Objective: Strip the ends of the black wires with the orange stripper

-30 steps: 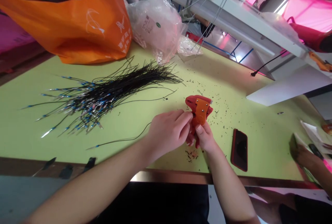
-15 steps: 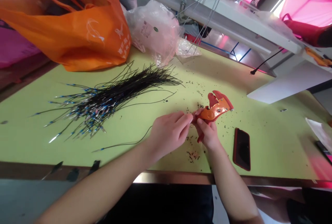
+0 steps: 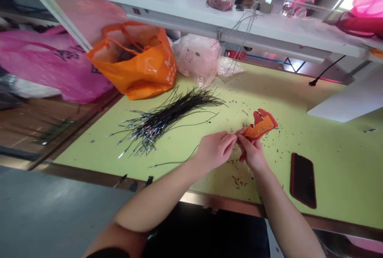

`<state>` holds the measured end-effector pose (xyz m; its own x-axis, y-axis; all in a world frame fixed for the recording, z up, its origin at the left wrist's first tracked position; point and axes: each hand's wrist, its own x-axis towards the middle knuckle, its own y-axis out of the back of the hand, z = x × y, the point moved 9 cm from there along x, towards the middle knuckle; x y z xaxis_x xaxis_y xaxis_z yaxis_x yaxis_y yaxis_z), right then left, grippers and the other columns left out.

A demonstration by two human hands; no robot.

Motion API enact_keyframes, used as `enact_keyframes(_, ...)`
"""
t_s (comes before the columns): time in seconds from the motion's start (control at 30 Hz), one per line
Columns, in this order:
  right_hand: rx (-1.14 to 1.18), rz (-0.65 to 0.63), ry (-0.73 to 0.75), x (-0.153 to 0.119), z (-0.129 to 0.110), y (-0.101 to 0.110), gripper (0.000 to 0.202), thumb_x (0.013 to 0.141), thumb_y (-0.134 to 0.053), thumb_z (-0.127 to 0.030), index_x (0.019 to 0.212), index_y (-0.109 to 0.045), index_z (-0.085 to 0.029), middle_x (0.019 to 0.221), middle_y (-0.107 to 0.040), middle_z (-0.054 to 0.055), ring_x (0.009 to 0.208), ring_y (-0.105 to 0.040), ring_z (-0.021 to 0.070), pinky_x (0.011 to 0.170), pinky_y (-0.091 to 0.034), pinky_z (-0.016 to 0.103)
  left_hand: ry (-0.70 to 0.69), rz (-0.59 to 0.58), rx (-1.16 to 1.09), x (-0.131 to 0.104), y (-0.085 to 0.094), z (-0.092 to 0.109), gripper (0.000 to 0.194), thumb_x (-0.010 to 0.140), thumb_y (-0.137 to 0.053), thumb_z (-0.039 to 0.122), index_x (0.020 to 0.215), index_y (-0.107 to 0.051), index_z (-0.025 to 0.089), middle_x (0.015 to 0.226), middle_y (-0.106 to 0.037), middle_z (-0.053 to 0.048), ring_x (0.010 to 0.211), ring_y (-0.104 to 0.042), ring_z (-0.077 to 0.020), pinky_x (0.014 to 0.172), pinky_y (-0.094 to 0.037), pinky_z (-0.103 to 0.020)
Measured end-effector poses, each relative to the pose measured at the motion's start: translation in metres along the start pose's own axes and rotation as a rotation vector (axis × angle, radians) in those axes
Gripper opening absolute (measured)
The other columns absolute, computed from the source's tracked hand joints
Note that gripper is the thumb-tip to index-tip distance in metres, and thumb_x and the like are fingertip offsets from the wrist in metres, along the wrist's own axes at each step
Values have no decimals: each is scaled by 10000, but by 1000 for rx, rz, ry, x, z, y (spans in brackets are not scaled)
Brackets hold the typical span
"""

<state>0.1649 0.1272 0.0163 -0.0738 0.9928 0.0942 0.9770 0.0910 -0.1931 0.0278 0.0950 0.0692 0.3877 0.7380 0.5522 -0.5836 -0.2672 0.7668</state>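
My right hand point(image 3: 253, 152) is wrapped round the handles of a red and orange wire stripper point(image 3: 261, 127), its jaws pointing up and away from me. Close against it, my left hand point(image 3: 218, 149) pinches with its fingertips by the tool's handle end. A black wire point(image 3: 176, 163) with a blue-collared tip runs out from under that hand to the left along the table; its other end is hidden by the fingers. Beyond the left hand lies a thick bundle of black wires point(image 3: 176, 110), many with blue and silver tips towards the left.
A dark phone with a red edge point(image 3: 303, 180) lies right of my hands. Small clippings point(image 3: 239, 182) are scattered around them on the green table point(image 3: 104, 150). An orange bag point(image 3: 149, 70) and a clear plastic bag point(image 3: 197, 56) stand at the back, under a white shelf point(image 3: 167, 6).
My view has swung left and up, so everything sits farther right in the picture, and the pink bag shows more. Both hands stay together at the stripper with the same grips.
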Motion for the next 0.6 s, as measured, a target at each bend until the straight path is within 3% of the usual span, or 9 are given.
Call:
enact_keyframes(0.13,-32,59,34,9,0,15,257,895,-798,-468,982,-648,-278,958,-682,28,925,-698,226,901,-626,415,89,-116,7,5,-11,-10,313,1116,-474,345,1207,-761,261,819,-734,-15,707,-679,-179,593,-439,-277)
enact_keyframes(0.27,28,161,62,19,-4,36,280,855,-819,-444,968,-624,-276,920,-671,14,932,-717,231,930,-626,450,166,-179,9,-2,-8,-22,338,1126,-485,382,1164,-802,267,911,-791,-23,812,-732,-186,676,-509,-278)
enact_keyframes(0.43,72,197,60,25,-1,45,313,830,-844,-435,961,-610,-272,906,-685,16,947,-733,243,930,-635,464,225,-134,-3,-45,12,-46,355,1124,-491,377,1120,-826,258,948,-825,-19,804,-748,-168,744,-550,-269)
enact_keyframes(0.6,66,193,56,28,7,44,342,803,-868,-447,948,-613,-272,899,-687,7,935,-745,233,961,-639,463,324,-110,86,-87,46,-76,396,1117,-469,413,1061,-829,257,924,-823,-32,802,-754,-178,716,-543,-266)
